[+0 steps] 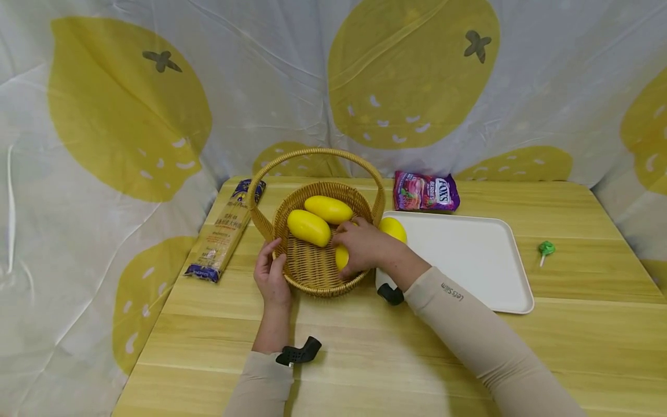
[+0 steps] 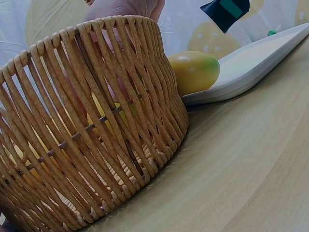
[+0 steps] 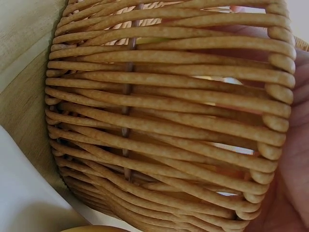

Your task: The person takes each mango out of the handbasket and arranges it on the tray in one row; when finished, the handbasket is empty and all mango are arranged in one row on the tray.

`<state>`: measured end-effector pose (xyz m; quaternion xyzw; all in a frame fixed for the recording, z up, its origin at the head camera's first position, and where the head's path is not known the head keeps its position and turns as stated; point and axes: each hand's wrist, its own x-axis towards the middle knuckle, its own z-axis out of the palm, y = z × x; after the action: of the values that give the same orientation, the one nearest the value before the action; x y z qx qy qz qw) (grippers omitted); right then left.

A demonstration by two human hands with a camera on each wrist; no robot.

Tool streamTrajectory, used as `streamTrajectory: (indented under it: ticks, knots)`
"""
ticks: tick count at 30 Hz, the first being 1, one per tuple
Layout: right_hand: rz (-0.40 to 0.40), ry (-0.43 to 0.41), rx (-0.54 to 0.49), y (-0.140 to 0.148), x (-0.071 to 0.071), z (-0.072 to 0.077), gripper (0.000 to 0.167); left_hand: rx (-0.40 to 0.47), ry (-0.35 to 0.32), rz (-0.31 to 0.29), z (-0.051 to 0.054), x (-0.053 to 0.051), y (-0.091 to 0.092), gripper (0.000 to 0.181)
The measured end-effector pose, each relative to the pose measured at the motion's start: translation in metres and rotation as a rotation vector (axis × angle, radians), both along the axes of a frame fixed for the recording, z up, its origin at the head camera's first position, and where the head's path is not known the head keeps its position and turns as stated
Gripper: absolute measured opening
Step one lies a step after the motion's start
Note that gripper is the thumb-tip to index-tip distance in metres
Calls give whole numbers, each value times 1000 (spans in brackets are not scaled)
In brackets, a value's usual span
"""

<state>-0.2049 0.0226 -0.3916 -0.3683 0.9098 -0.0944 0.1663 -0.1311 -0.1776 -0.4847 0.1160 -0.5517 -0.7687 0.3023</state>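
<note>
In the head view a wicker basket (image 1: 318, 278) with a tall handle holds two yellow mango-like fruits (image 1: 308, 228) on its far left side. My right hand (image 1: 365, 246) reaches over the right rim and grips a third yellow fruit (image 1: 341, 258) inside, its fingers curled round it. My left hand (image 1: 273, 278) holds the basket's left rim, thumb and fingers at the edge. Another yellow fruit (image 1: 393, 230) lies on the left end of a white tray (image 1: 469, 255), beside the basket. Wicker hides much of my right hand (image 3: 294, 169) in the right wrist view.
A spaghetti packet (image 1: 221, 231) lies left of the basket. Behind the tray is a purple candy bag (image 1: 426, 191), and right of it a green lollipop (image 1: 546, 249). A lemon-print cloth (image 1: 292, 75) hangs behind the wooden table (image 1: 365, 370).
</note>
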Motion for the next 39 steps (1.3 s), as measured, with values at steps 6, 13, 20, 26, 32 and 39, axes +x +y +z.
streamTrajectory:
  ticks: [6,13,20,26,32,39]
  knots:
    - [-19,17,-64,2,1,1,79,-1,-16,-3,-1,1,0,34]
    - [-34,40,-139,6,8,14,82,-4,-10,-4,0,0,0,35]
    - [-47,82,-220,11,18,27,83,-9,-11,2,0,0,0,36]
    - [-85,65,-315,17,28,31,85,-14,-8,6,0,0,0,36]
    - [-87,72,-400,27,38,31,88,-17,6,6,-1,-1,0,37]
    - [-79,21,-549,42,53,26,83,-14,22,4,0,-1,0,37]
